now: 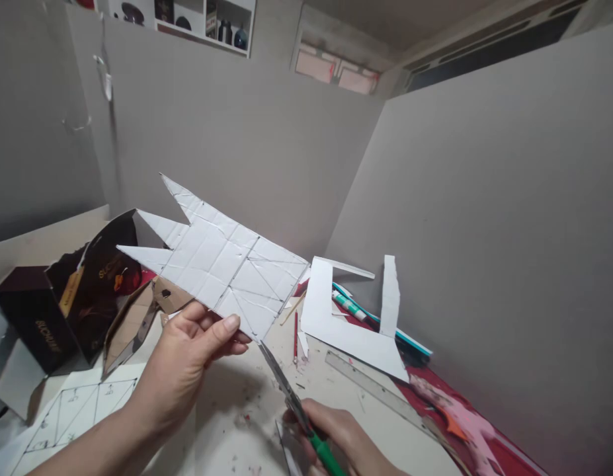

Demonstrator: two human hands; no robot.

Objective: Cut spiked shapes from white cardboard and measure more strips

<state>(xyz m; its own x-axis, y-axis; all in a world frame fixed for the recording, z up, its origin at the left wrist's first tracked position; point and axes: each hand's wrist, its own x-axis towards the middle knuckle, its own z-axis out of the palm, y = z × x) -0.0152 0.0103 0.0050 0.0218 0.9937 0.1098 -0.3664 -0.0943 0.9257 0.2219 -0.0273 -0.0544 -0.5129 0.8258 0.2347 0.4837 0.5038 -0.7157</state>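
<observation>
Left hand (187, 357) pinches the lower edge of a white, pencil-ruled cardboard cut-out with three pointed spikes (221, 264), held tilted above the counter (237, 403). Right hand (346, 439) grips green-handled steel scissors (293, 403), blade tips touching the cut-out's lower corner. A clear plastic ruler (375, 390) lies nearby.

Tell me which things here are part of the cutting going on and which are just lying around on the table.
In use:
- left hand holding the white spiked card piece
- right hand holding the green-handled scissors, blades at the card's lower corner

Lying about:
- metal ruler
- dark printed box
- white L-shaped offcut
- red pencil
- glue stick
- sheet with drawn lines
</observation>
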